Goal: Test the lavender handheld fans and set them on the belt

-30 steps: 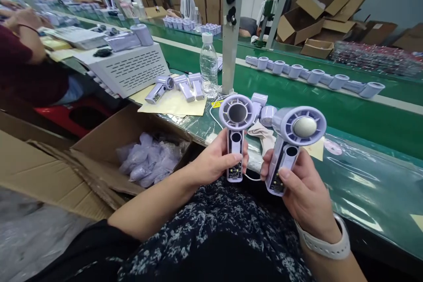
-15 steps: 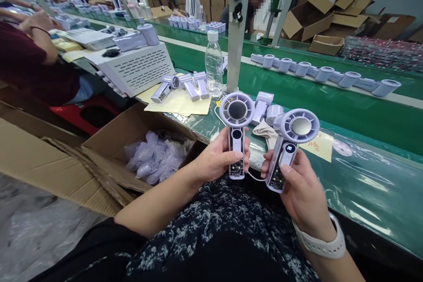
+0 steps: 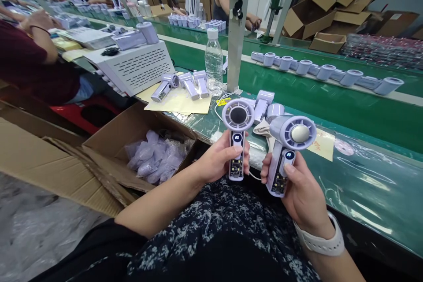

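My left hand (image 3: 220, 156) is wrapped round the handle of a lilac handheld fan (image 3: 236, 165), its thumb on the front by the button. That fan stands upright with a dark round centre, and its small display reads 20. My right hand (image 3: 306, 189) grips a second lilac fan (image 3: 276, 176), thumb on its front. This one has a pale silver centre, is tilted to the right, and its display shows 20 too. More lilac fans (image 3: 261, 108) and a pale cloth (image 3: 263, 128) lie on the bench just behind the two held ones.
An open carton (image 3: 109, 130) with bagged lilac parts sits at lower left. Behind stand a water bottle (image 3: 214, 64), a metal post (image 3: 235, 39) and a vented grey box (image 3: 140, 68). Fans line the green conveyor (image 3: 297, 90). Several people work along the line.
The display on the left-hand fan has lit up showing 20. The right-hand fan's head has turned and dipped slightly. Across the conveyor, a person has straightened, with an arm now showing.
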Available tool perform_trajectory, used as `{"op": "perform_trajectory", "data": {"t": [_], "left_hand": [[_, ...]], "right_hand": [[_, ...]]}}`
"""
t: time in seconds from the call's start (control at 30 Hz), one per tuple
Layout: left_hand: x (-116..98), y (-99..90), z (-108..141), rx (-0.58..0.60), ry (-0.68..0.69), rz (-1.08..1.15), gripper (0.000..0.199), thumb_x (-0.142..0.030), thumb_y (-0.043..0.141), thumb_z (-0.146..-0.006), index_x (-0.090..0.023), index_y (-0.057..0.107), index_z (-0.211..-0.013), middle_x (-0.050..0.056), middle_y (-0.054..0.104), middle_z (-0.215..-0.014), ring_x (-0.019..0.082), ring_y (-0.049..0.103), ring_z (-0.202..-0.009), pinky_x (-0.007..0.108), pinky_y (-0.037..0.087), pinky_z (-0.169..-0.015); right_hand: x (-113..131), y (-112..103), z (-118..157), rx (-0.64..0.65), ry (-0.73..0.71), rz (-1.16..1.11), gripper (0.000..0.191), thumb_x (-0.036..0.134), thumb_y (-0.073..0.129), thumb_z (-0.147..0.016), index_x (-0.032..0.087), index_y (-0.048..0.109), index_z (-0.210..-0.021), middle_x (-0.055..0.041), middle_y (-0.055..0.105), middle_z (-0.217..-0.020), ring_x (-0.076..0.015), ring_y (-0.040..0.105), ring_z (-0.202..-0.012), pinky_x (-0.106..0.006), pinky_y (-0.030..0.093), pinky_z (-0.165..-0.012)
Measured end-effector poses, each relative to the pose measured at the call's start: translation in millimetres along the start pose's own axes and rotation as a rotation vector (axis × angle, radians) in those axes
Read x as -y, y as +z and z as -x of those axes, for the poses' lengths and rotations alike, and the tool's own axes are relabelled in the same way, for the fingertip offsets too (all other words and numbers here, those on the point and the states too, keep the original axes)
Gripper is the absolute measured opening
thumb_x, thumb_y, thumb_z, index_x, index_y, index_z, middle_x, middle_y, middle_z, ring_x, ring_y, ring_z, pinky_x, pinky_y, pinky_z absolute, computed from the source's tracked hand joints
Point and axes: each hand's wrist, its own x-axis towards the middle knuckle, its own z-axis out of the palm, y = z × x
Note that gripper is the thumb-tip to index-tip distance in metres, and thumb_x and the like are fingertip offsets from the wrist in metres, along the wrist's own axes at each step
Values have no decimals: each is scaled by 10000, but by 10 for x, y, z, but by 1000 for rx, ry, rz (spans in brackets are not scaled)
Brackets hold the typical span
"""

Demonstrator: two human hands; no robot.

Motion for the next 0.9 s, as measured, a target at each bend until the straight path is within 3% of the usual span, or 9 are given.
{"op": "perform_trajectory", "data": {"t": [0.07, 0.17, 0.4, 0.57, 0.9], "left_hand": [[2, -6, 10, 41, 5, -39, 465, -417, 799, -811, -208, 489, -1089, -29, 593, -854, 118, 619, -636, 283, 573, -566], [0, -20, -3, 7, 13, -100, 434, -428, 784, -829, -213, 469, -1038, -33, 591, -827, 113, 609, -619, 267, 551, -558], [-19, -29, -28, -38, 17, -94, 466, -429, 791, -812, -206, 487, -1087, -9, 601, -870, 128, 614, -649, 285, 559, -573], [-29, -28, -23, -30, 18, -75, 456, -409, 787, -812, -203, 483, -1083, -19, 592, -846, 118, 598, -625, 278, 552, -553], [-39, -47, -6, 10, 3, -91, 469, -418, 791, -798, -216, 486, -1091, -15, 595, -871, 134, 617, -636, 312, 561, -569]], "right_hand": [[-5, -9, 8, 23, -27, 23, 242, 389, 668, -951, 248, 609, -1139, -42, 702, -978, -159, 670, -725, -288, 593, -617], [-20, -14, -3, -15, -61, 60, 206, 384, 652, -964, 258, 601, -1120, -29, 694, -962, -151, 657, -704, -280, 580, -596], [-3, 12, -30, 0, 14, 11, 286, 425, 675, -922, 246, 601, -1132, -56, 704, -1014, -180, 681, -773, -320, 605, -670], [32, 34, -13, -1, 50, -6, 281, 416, 699, -912, 236, 611, -1108, -42, 704, -940, -164, 677, -710, -285, 590, -603], [19, 15, -13, 25, 35, 6, 306, 418, 692, -921, 245, 595, -1155, -49, 708, -966, -176, 682, -735, -304, 596, -613]]}}
